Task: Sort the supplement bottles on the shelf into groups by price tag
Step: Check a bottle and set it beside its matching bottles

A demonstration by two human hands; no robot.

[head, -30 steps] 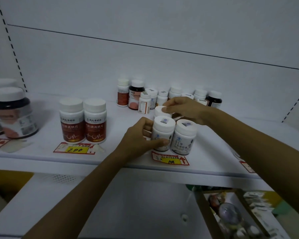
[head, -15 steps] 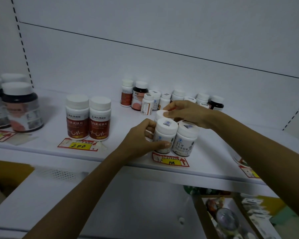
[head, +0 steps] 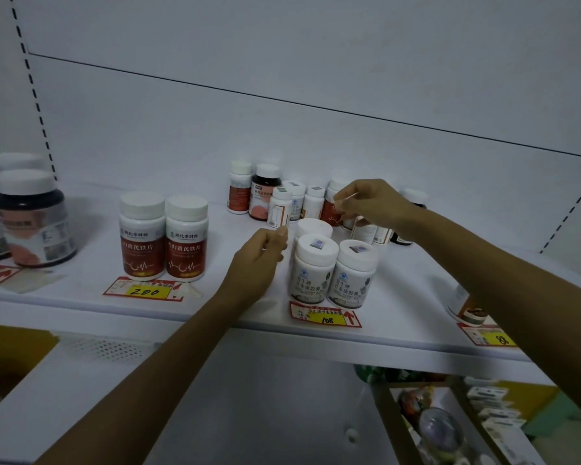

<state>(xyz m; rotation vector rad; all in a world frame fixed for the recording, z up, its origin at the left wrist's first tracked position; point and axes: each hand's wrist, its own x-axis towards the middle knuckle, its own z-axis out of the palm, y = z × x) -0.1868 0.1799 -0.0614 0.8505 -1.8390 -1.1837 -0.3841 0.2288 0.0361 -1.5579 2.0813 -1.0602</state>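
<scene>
On my feed the white-capped supplement bottles [head: 352, 276] with pale grey-blue labels stand in a tight group of three at the shelf's [head: 81, 298] front edge, just behind the yellow 108 price tag [head: 326, 316]. My left hand [head: 259, 263] hangs just beside them, fingers loosely curled round nothing. My right hand [head: 373, 204] is over the mixed small bottles [head: 280, 206] at the back edge; I cannot tell whether it grips one. Two red-labelled bottles [head: 163, 238] stand behind the 200 tag [head: 145, 290].
</scene>
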